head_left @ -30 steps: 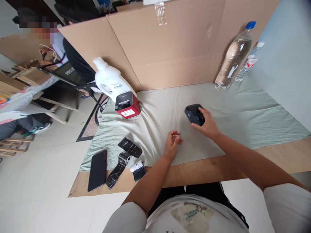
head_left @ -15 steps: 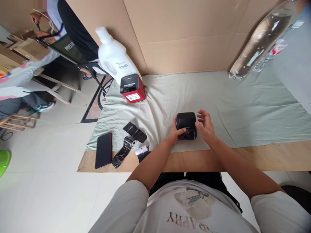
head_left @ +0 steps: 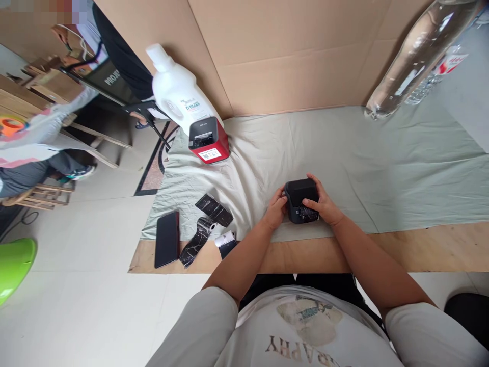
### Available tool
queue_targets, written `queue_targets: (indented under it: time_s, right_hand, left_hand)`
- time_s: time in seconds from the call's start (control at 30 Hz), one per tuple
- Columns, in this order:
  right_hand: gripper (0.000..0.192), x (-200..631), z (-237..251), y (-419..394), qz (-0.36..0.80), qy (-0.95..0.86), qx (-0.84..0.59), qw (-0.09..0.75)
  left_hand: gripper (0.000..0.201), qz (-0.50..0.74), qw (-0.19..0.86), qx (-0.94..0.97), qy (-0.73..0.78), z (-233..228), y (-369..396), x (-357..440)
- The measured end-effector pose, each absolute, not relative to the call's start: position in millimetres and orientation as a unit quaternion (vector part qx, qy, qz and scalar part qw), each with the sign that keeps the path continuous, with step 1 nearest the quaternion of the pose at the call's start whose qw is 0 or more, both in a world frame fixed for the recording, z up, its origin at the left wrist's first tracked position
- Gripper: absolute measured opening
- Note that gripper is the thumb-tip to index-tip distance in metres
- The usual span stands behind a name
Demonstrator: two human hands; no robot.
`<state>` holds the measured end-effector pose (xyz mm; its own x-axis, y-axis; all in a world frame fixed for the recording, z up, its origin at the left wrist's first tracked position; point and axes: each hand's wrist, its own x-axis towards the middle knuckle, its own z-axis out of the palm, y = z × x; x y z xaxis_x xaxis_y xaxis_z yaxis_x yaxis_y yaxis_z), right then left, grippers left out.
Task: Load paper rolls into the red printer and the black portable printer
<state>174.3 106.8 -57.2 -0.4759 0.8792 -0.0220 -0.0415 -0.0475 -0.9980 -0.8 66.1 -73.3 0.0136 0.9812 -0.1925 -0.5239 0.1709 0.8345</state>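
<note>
black printer (head_left: pixel 301 196) on green cloth (head_left: pixel 382 168), near table's front edge | left hand (head_left: pixel 275 213) grips its left side | right hand (head_left: pixel 324 204) clamps its right side | red printer (head_left: pixel 208 140) well behind-left of it

Clear bottle (head_left: pixel 416 56) top cut off

Small printer (head_left: pixel 301 200) on cloth (head_left: pixel 382 168), between both hands; phone (head_left: pixel 167 246) and paper rolls (head_left: pixel 214 227) left.

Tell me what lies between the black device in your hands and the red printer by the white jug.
Only bare, wrinkled cloth shows between the black device, held by both hands, and the red printer in the head view; the paper rolls lie off to the left.
</note>
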Motion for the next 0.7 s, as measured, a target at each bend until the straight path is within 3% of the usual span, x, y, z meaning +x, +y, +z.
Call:
queue_targets:
  time_s: [0.17,0.43,0.5,0.63,0.7]
  right_hand:
    - [0.099,178,-59,109,0.648,-0.569,-0.351,0.364]
    - [0.114,190,-61,114,0.681,-0.586,-0.286,0.333]
    - [0.104,190,-60,114,0.669,-0.586,-0.294,0.350]
    - [0.064,193,-58,119,0.611,-0.592,-0.362,0.381]
    - [0.060,196,-58,122,0.594,-0.597,-0.373,0.389]
  left_hand:
    - [0.056,0.531,0.671,0.287,0.431,-77,67,-6]
    - [0.052,0.533,0.671,0.271,0.438,-68,69,-4]
    - [0.050,0.532,0.670,0.273,0.440,-67,69,-3]
    - [0.046,0.512,0.672,0.288,0.451,-66,69,-3]
    - [0.045,0.504,0.673,0.295,0.454,-66,69,-2]
